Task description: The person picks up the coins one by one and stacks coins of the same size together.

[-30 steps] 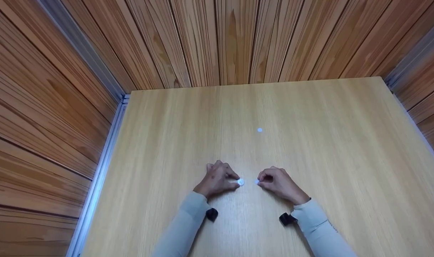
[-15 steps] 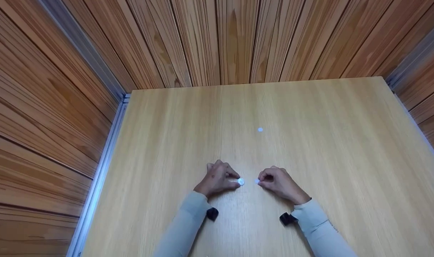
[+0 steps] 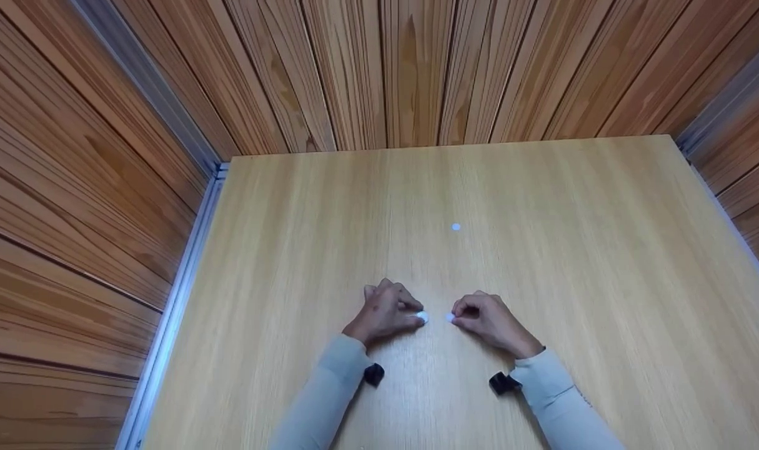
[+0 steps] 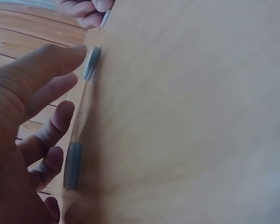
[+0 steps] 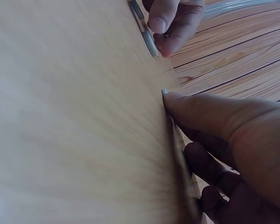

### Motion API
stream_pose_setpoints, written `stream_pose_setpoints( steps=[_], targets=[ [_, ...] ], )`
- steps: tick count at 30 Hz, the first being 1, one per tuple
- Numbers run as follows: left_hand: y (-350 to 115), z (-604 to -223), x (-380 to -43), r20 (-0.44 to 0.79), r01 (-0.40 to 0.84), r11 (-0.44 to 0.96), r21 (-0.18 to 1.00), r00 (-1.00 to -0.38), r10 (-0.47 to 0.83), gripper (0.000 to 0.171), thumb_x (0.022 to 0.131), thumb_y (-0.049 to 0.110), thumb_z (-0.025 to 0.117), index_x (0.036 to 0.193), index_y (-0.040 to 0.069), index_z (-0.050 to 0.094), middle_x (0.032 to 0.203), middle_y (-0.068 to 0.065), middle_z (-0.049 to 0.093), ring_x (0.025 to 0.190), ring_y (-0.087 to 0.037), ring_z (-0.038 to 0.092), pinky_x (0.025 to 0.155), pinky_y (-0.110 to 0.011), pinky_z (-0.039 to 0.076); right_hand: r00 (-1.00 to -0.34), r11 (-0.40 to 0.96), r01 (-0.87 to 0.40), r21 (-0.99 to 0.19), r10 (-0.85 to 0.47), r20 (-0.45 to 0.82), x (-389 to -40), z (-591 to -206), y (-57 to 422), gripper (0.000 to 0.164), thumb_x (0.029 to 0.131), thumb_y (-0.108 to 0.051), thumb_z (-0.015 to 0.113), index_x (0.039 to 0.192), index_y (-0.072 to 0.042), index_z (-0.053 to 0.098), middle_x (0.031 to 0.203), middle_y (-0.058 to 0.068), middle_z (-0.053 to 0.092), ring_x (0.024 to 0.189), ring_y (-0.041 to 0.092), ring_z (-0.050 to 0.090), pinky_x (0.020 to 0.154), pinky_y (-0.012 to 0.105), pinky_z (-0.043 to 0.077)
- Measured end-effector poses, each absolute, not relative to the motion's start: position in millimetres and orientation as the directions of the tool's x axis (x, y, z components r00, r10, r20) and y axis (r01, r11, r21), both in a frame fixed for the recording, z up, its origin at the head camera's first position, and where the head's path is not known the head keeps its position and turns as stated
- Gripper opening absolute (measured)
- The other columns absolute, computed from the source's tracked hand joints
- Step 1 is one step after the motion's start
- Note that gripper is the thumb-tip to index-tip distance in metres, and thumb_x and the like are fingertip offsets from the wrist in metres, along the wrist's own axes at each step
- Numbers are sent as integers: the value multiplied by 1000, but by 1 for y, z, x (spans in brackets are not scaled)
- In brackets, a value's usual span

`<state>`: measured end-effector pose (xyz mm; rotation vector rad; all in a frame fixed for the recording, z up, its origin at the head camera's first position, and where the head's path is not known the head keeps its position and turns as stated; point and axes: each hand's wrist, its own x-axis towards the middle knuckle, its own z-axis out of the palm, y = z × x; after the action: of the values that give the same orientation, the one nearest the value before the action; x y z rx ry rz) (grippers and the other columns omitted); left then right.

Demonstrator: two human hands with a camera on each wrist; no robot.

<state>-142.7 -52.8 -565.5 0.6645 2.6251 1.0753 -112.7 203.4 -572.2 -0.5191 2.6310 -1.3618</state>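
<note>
In the head view my left hand [image 3: 386, 312] has its thumb and index finger at the edges of a small round white disc [image 3: 422, 317], which they partly cover. The left wrist view shows that disc as a thin stack [image 4: 92, 63] lying flat on the table by the fingertips; a second disc stack [image 4: 72, 165] sits below the curled fingers, hidden from above. Facing it, my right hand [image 3: 493, 322] pinches another white disc [image 3: 450, 317] between thumb and index finger. Only its edge [image 5: 164, 92] shows past the thumb in the right wrist view.
Farther back on the wooden table [image 3: 304, 225] lies one more white disc [image 3: 456, 227]. Plank walls [image 3: 410, 75] stand behind and at the sides, with a metal rail [image 3: 185, 269] along the left edge. A small black camera [image 3: 374, 375] is on the left wrist.
My left hand has shifted slightly to the right, and its fingertips cover more of the disc. My right hand stays in place with its disc.
</note>
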Motion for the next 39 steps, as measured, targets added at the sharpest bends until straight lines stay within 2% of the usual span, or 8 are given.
stream_pose_setpoints(
  steps=[13, 19, 24, 32, 39],
  targets=[
    [-32, -566, -139, 8, 382, 628, 678, -858, 514, 21, 80, 35, 85, 96, 22, 81, 91, 16, 65, 86, -7, 47, 87, -38, 26, -931, 535, -233, -812, -363, 28, -113, -570, 206, 13, 87, -13, 79, 80, -20, 70, 88, -12, 67, 82, 11, 56, 74, 26, 46],
    [-27, -567, -138, 40, 421, 619, 663, -845, 533, 22, 82, 33, 84, 99, 19, 81, 94, 13, 67, 88, -7, 50, 88, -35, 28, -931, 544, -222, -809, -364, 11, -113, -570, 206, 5, 88, -15, 78, 87, -15, 73, 88, -7, 64, 82, 12, 56, 74, 26, 46],
    [-21, -567, -137, 41, 433, 619, 655, -839, 543, 23, 83, 32, 83, 101, 18, 80, 95, 12, 67, 89, -8, 52, 88, -33, 30, -933, 551, -221, -805, -360, 10, -113, -570, 205, 6, 88, -17, 78, 91, -15, 74, 87, -6, 62, 81, 12, 56, 73, 27, 45],
    [-13, -565, -136, 10, 430, 661, 615, -842, 539, 19, 86, 32, 80, 102, 20, 81, 95, 12, 68, 90, -8, 53, 87, -36, 30, -934, 540, -209, -815, -358, 2, -113, -570, 206, 5, 88, -14, 77, 93, -16, 74, 89, -7, 64, 82, 12, 57, 74, 27, 46],
    [-10, -567, -134, 31, 439, 664, 605, -847, 531, 16, 86, 33, 80, 99, 22, 81, 95, 14, 67, 89, -8, 52, 87, -36, 29, -932, 519, -217, -827, -363, 16, -112, -571, 206, 5, 88, -14, 78, 92, -15, 75, 88, -7, 65, 81, 11, 56, 72, 26, 46]
  ],
)
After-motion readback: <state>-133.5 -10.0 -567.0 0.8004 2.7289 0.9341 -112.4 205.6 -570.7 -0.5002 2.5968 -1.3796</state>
